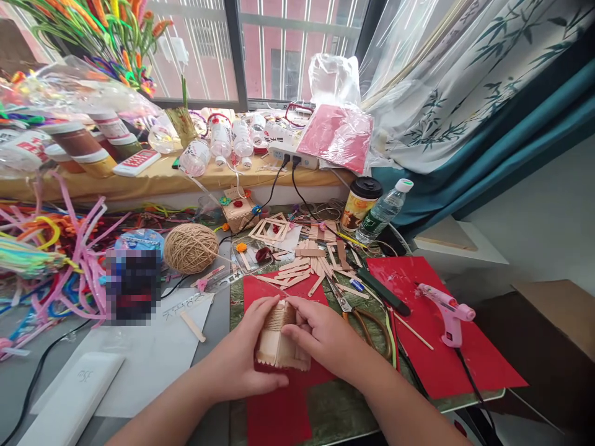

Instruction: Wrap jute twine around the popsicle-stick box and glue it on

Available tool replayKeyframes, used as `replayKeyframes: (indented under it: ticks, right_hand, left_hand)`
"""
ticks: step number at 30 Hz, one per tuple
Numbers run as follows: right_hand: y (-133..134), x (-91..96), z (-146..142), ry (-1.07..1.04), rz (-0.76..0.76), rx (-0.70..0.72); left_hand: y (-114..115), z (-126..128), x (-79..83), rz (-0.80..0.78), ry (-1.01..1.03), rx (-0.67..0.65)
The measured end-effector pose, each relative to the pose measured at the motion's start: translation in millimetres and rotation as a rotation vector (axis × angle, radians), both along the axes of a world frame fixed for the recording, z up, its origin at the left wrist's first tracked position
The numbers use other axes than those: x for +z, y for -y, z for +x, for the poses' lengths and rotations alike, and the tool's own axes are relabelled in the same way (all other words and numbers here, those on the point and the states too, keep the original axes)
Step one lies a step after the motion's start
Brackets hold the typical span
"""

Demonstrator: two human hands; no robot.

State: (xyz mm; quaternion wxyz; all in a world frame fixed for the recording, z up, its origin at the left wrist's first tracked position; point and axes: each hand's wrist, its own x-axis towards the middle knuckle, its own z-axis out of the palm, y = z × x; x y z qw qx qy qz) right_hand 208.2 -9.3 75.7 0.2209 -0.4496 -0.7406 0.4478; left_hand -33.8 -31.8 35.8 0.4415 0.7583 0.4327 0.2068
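My left hand [244, 353] and my right hand [323, 337] are both closed round a small structure of glued craft sticks [279, 337]. It rests over a sheet of red paper [279, 409] near the table's front edge. My left fingers wrap its left side and underside. My right fingers press on its top right. Loose craft sticks [307, 266] lie scattered just beyond my hands.
Scissors [360, 319] lie right of my hands. A pink glue gun [446, 310] sits on another red sheet [432, 347]. A ball of twine [190, 248], pipe cleaners [51, 254], a paper cup [360, 203], a water bottle [383, 210] and a white box [69, 402] surround the work area.
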Motion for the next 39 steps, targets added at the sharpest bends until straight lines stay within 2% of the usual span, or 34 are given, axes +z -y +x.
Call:
replayKeyframes:
  ticks: [2,5,9,15,19,24,28,33,39]
  right_hand:
    - [-2.4,-0.9,-12.9,0.072,0.082,0.005]
    - [-2.4,-12.4,-27.1,0.186,0.219,-0.013]
    - [0.2,-27.9,-23.2,0.265,0.329,-0.042]
    - [6.9,-33.7,16.3,0.221,0.265,-0.078]
    - [17.1,-45.2,32.9,0.142,0.221,-0.142]
    - [25.9,-60.3,30.2,0.056,0.235,-0.220]
    - [26.1,-63.2,25.5,0.013,0.235,-0.210]
    - [25.3,-64.5,27.1,-0.023,0.219,-0.209]
    - [27.4,-63.7,32.4,-0.020,0.156,-0.215]
  left_hand:
    - [-3.2,-4.8,4.8,0.009,-0.006,0.040]
    - [-9.5,-10.2,9.1,-0.004,-0.043,0.063]
    - [-17.2,-11.7,10.0,0.047,-0.130,0.010]
    - [-21.5,-13.1,10.9,0.078,-0.226,-0.013]
    - [-20.0,-15.6,7.6,0.101,-0.260,-0.022]
    - [-15.5,-16.2,0.2,0.188,-0.287,-0.069]
    - [-9.1,-2.8,-2.8,0.232,-0.289,-0.070]
    - [-5.3,11.6,-1.2,0.171,-0.287,0.000]
    - [-6.0,8.9,5.1,0.146,-0.239,-0.008]
